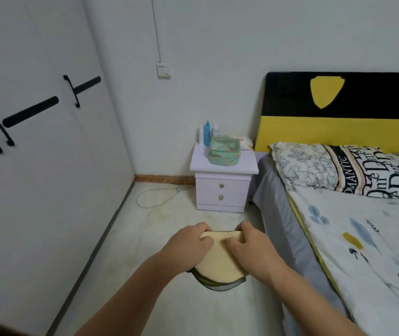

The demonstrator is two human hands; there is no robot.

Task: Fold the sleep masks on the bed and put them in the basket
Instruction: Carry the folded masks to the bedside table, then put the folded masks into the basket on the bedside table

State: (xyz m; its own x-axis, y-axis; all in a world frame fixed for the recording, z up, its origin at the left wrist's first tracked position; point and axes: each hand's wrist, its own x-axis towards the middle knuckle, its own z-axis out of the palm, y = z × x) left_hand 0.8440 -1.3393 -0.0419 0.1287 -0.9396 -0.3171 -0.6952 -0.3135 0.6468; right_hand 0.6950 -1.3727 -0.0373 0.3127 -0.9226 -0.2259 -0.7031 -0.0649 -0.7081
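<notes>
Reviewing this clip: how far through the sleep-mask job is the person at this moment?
Done: the cream sleep mask looks folded over, its strap hanging beneath. In hand: the left hand and right hand both grip it over the floor, beside the bed. Left: it must still go into the green fabric basket on the nightstand. No other masks are visible on the bed.

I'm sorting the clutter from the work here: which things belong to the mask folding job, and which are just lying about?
Job:
cream sleep mask, gripped by left hand and right hand
green fabric basket on the nightstand
bed

Lying about:
bottles
wipes packet
pillow
floor cord
</notes>
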